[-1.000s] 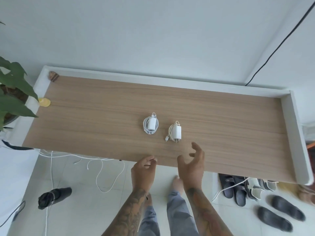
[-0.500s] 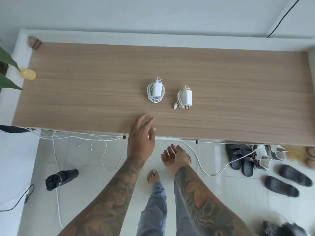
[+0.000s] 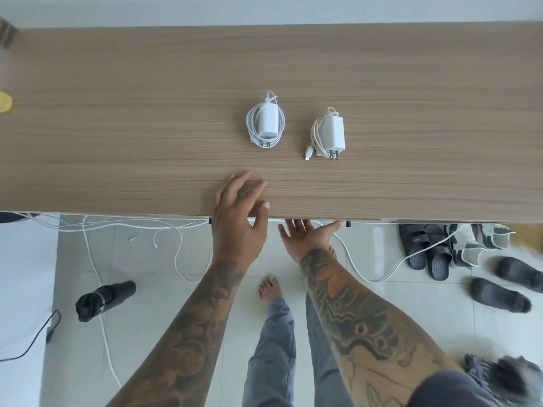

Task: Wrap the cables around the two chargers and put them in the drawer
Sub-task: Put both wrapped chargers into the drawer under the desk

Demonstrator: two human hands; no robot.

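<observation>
Both white chargers [image 3: 296, 127] lie wrapped in their cables mid-tabletop [image 3: 117, 113], so we judge the drawer comes next. Our left hand [image 3: 239, 218] rests flat on the smooth wood-grain edge, fingers [image 3: 246, 186] spread and empty. Our right hand [image 3: 305, 236] reaches palm-up beneath it, fingertips hidden, probably seeking the drawer front.

Both forearms reach forward, bare and tattooed. The left hand [image 3: 239, 218] lies palm down over the near edge of the worktop [image 3: 117, 142], fingers [image 3: 249, 188] spread and extended, thumb hanging off the edge, holding nothing. The right hand [image 3: 305, 236] is lower, palm turned up, its fingertips tucked under the worktop's edge and hidden there, thumb stretched out to the right. Two bare feet show below.
</observation>
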